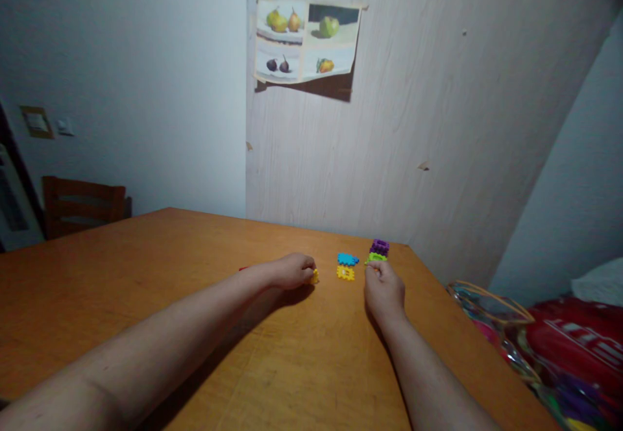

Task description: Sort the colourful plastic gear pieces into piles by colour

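Note:
My left hand (296, 270) is closed around a small yellow toothed plastic piece (315, 276), mostly hidden by the fingers. Further right, my right hand (385, 290) has its fingers pinched at the near edge of a lime green toothed piece (377, 258). A purple toothed piece (380, 246) sits just behind the green one. Between my hands lie a blue toothed piece (346, 259) with a small knob at its right, and a second yellow toothed piece (345, 273) in front of it. Something red (243, 269) shows partly behind my left forearm.
The wooden table (302, 366) reaches to the wall, where a sheet of fruit pictures (306, 41) hangs. A wooden chair (82, 200) stands at the far left. Beyond the right edge are a red bag (579, 337) and a heap of colourful items (501, 327).

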Available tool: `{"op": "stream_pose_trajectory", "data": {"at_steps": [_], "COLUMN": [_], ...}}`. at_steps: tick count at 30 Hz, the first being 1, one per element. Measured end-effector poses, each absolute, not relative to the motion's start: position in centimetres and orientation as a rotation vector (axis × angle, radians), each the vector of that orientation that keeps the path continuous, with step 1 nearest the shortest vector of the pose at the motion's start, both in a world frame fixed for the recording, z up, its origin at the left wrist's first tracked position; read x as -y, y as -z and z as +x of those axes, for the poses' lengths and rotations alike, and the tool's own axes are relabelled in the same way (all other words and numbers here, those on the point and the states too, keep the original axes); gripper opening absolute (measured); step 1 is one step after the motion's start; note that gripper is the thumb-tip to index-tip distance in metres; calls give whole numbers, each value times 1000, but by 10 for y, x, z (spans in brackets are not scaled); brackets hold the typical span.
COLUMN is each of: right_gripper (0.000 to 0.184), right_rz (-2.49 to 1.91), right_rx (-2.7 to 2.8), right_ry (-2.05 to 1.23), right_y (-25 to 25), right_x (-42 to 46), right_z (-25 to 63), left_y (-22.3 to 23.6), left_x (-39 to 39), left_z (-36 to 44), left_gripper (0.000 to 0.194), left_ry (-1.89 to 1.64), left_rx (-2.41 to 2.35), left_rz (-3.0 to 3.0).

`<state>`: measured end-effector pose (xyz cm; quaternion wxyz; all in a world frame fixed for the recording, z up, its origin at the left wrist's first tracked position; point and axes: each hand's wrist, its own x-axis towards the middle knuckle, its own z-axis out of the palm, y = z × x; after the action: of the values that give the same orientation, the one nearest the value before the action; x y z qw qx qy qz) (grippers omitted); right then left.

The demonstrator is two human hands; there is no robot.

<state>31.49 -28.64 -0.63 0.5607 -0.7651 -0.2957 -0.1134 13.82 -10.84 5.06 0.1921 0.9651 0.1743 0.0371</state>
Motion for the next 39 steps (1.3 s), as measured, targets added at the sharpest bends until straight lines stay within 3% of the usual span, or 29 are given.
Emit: {"op": "stream_pose_trajectory", "data": {"at_steps": [7, 11, 16, 21, 39], "right_gripper": [34, 34, 33, 31, 32], "right_rz": [-1780, -1798, -1809, -1804, -1798], "right_rx": [700, 693, 701, 681, 672], "right_ry": [255, 239, 251, 274, 269], "right_y": [10, 11, 9, 4, 4], "right_x": [285, 284, 285, 287, 284], "right_z": [317, 318, 317, 314, 316], "left_y": [-30, -26, -30, -31, -20], "left_x": [95, 95, 100, 106, 127], "left_z": [150, 146, 145, 157, 240], "left_gripper": [27, 40, 34, 44, 29], "left_ry": [-311, -227, -138, -221, -263], "left_rx": [-593, -569, -563, -603, -396], "left_rz": [2531, 2614, 2738, 2680, 2644]}}
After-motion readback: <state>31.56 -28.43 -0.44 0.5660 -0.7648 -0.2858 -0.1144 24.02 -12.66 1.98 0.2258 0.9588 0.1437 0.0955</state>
